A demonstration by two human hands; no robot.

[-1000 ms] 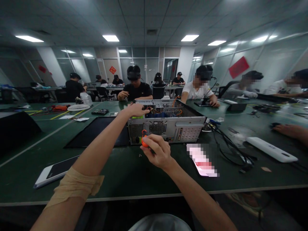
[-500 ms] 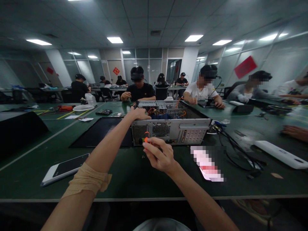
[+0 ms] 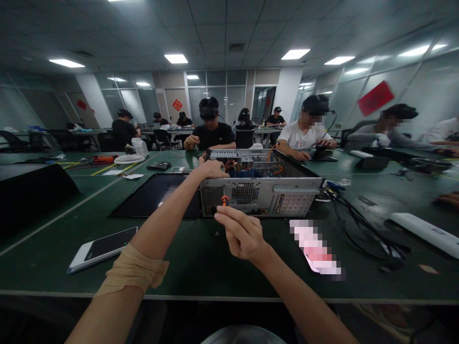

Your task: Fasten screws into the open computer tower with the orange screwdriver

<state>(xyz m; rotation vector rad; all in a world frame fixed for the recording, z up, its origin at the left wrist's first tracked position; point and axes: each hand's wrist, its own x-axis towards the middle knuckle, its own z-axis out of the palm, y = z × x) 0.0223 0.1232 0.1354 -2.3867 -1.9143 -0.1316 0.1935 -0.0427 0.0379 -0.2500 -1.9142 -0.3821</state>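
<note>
An open metal computer case (image 3: 265,196) lies on the table with its rear panel toward me, its wiring visible inside. My left hand (image 3: 214,168) grips the case's upper left corner; the fingertips are partly hidden behind the edge. Just in front of the panel's left part, my right hand (image 3: 245,234) is closed in a pinch around an orange-and-black screwdriver (image 3: 224,200). Its tip is too small to make out, so I cannot tell whether it touches a screw. A few tiny screws (image 3: 217,233) lie on the table below.
A black side panel (image 3: 154,198) lies left of the case. Nearer me are a white device with a dark screen (image 3: 103,248) and, to the right, a lit phone (image 3: 315,253). Black cables (image 3: 353,234) and a white bar (image 3: 426,234) lie further right. Co-workers sit opposite.
The whole view has shifted slightly, moving things to the right. My right hand has turned a little around the screwdriver. My left hand stays on the case corner.
</note>
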